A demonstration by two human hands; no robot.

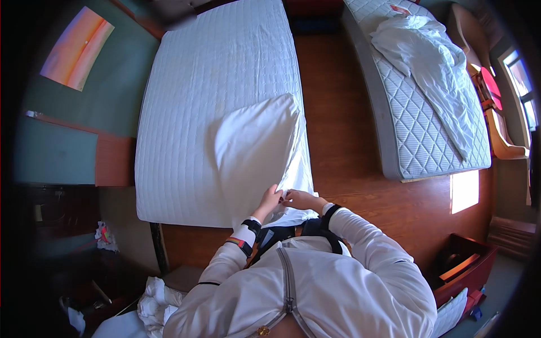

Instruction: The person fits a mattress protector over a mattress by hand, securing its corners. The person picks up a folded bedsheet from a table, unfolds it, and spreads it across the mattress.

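Note:
A white pillow or folded cloth (253, 138) lies on the near right corner of the mattress (191, 101), its right edge running down to my hands. My left hand (271, 200) is closed on the near end of this white cloth. Close by on the right, my right hand (298, 200) has its fingers bent and pressed together at the same bit of cloth. The fingertips of both hands nearly meet at the mattress corner. Something small and dark shows between them, too small to make out.
Across the wooden floor (338, 118) stands a second mattress (417, 118) with a crumpled white sheet (434, 73). A dark red wooden chair (468, 267) is at the lower right. White cloth (155, 301) is heaped at the lower left. A picture (78, 48) hangs on the left wall.

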